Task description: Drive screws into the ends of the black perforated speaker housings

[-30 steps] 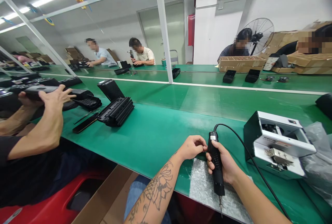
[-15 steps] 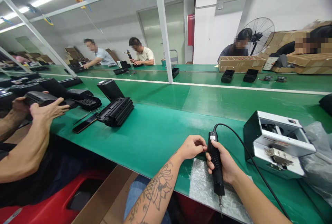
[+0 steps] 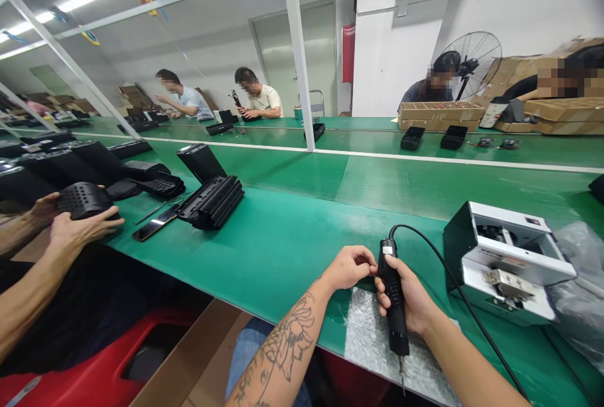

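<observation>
Plainly, the right hand (image 3: 415,301) is wrapped round the electric screwdriver (image 3: 392,306), thumb laid along the upper part of the body and fingers curling round its other side. The tool is to the left of the white-and-black machine (image 3: 509,262), apart from it, with its bit (image 3: 402,374) pointing down. Bubble wrap (image 3: 363,331), also left of the machine, lies beneath on the green surface (image 3: 283,256); whether the tip touches it, I cannot tell. The left hand (image 3: 349,267), farther left of the machine, is half curled, thumb and forefinger brought together close beside the screwdriver; whether they pinch something small or brush the casing cannot be made out.

By its look, the screwdriver should feel solid and moderately heavy, presumably from a motor inside, and be rigid throughout. Its dark casing seems textured, so slipping is unlikely. The thick middle is the best place to take hold; the slim bit is probably the delicate part and a poor handle. The cord (image 3: 428,241), which arcs from the top end and passes left of the machine, looks springy and may tug at the wrist.
</observation>
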Demonstrator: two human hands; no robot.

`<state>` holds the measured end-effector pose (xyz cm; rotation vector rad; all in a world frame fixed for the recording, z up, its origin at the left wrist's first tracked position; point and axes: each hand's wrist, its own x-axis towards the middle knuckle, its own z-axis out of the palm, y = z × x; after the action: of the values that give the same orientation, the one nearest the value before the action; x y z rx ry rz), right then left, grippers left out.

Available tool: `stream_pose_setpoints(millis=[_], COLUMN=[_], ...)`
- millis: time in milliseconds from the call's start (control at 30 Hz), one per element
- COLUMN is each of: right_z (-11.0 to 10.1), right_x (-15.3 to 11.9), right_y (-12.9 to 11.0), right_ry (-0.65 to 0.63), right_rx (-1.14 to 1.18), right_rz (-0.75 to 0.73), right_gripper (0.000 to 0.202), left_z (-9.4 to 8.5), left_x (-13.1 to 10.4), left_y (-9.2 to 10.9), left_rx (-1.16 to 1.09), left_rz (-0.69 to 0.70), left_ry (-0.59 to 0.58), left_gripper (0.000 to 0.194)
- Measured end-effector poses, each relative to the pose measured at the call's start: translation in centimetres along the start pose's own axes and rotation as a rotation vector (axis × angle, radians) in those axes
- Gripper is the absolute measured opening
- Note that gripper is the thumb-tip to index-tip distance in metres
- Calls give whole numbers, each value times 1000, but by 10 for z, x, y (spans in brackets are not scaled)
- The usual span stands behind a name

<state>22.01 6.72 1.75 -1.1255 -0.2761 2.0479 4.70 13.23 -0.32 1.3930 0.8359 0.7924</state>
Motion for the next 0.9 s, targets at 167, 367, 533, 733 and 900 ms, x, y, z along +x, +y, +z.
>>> stream_pose_setpoints(millis=[167, 367, 533, 733, 900], right_z=[3, 3, 2, 2, -1], right_x=[-1, -3, -3, -2, 1], right_y=[-2, -2, 0, -1, 0], right_ry=[3, 4, 5, -1, -12], right_rx=[2, 2, 4, 4, -1], right_rz=[-6, -13, -9, -20, -25], right_gripper=[47, 47, 46, 46, 47], left_z=[0, 0, 0, 1, 0], left_x=[0, 0, 0, 0, 0], left_y=[0, -1, -2, -3, -2], left_rx=[-5, 1, 1, -1, 0], left_rz=[-4, -12, -11, -7, -9], left_ry=[-3, 7, 11, 11, 10], left_gripper=[17, 16, 16, 16, 16])
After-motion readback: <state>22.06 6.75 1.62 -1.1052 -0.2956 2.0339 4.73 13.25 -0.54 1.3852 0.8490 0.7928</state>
